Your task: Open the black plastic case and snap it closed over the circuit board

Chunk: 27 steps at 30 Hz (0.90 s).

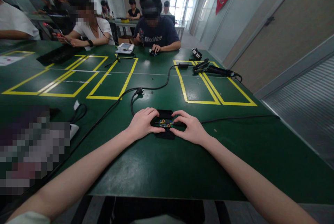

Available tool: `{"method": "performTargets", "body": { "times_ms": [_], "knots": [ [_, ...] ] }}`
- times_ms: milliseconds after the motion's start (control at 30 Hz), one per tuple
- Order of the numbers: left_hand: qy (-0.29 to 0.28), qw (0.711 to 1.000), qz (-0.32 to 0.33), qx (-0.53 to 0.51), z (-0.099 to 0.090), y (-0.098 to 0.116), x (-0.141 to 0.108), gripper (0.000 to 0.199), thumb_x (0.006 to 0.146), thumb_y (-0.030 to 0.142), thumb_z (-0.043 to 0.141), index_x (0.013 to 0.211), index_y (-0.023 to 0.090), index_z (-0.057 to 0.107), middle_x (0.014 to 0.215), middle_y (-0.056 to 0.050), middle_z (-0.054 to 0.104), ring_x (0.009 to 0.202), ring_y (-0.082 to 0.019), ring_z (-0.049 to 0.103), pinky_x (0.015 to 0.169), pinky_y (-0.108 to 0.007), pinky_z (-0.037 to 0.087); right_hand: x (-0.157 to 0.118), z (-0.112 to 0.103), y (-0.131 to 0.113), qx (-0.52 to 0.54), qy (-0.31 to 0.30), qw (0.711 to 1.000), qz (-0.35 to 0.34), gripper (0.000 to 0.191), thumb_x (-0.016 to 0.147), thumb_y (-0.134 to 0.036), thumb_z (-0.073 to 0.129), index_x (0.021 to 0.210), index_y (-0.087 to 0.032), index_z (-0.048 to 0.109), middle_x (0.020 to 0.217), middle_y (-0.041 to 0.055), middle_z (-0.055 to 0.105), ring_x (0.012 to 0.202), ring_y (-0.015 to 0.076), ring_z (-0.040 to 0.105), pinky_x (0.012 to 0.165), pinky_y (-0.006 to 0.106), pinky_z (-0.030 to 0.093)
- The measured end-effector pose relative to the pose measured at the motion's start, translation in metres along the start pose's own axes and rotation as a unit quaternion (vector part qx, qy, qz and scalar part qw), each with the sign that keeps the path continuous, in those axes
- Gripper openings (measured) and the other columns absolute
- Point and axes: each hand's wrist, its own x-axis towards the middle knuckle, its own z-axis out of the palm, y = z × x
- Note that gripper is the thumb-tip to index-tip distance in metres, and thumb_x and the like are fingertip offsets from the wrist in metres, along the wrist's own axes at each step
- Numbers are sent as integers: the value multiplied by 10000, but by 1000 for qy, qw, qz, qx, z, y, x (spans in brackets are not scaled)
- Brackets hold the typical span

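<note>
A small green circuit board (166, 124) with copper-coloured rings lies on the table in front of me, between two black plastic case halves, the far half (165, 114) and the near half (167, 134). My left hand (143, 122) pinches its left end with curved thumb and fingers. At the right end, my right hand (191, 127) holds the board and case edges the same way. A black cable (235, 117) runs off to the right from under my right hand. Close to my left hand is a black plug (139, 92) on a short cord. The fingertips partly cover the board's ends.
Yellow tape rectangles (104, 97) mark the green table (135, 168). A black handled appliance (216, 71) lies at the far right with its cord crossing leftward. Opposite, a person in a dark shirt (167, 32) holds a power screwdriver (141, 36). A blurred-out object (31, 147) is at left.
</note>
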Motion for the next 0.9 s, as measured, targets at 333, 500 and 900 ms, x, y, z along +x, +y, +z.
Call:
{"method": "performTargets", "body": {
  "times_ms": [333, 500, 900],
  "knots": [
    [-44, 995, 12, -90, -21, -16, -8, 262, 855, 272, 623, 1111, 213, 622, 1108, -64, 662, 925, -213, 676, 831, -346, 585, 4, -2, 4, 10, 10, 999, -30, 124, 905, -162, 602, 965, -225, 690, 1196, 110, 684, 1084, 249, 713, 911, 412, 613],
    [-58, 991, 6, -120, -25, -21, -9, 402, 821, 274, 622, 1216, 198, 624, 1193, -90, 662, 948, -222, 680, 884, -383, 598, 3, -3, 2, 24, 10, 999, -32, 84, 904, -227, 669, 986, -213, 678, 1210, 124, 679, 1092, 261, 715, 928, 431, 609],
    [-37, 992, 15, -116, -17, -20, -10, 521, 897, 478, 724, 1335, 214, 628, 1327, -126, 648, 1210, -291, 657, 1052, -458, 564, 2, -2, 7, 7, 2, 1000, -26, 173, 873, -302, 772, 1000, -218, 690, 1291, 134, 687, 1160, 283, 707, 978, 482, 602]
  ]
}}
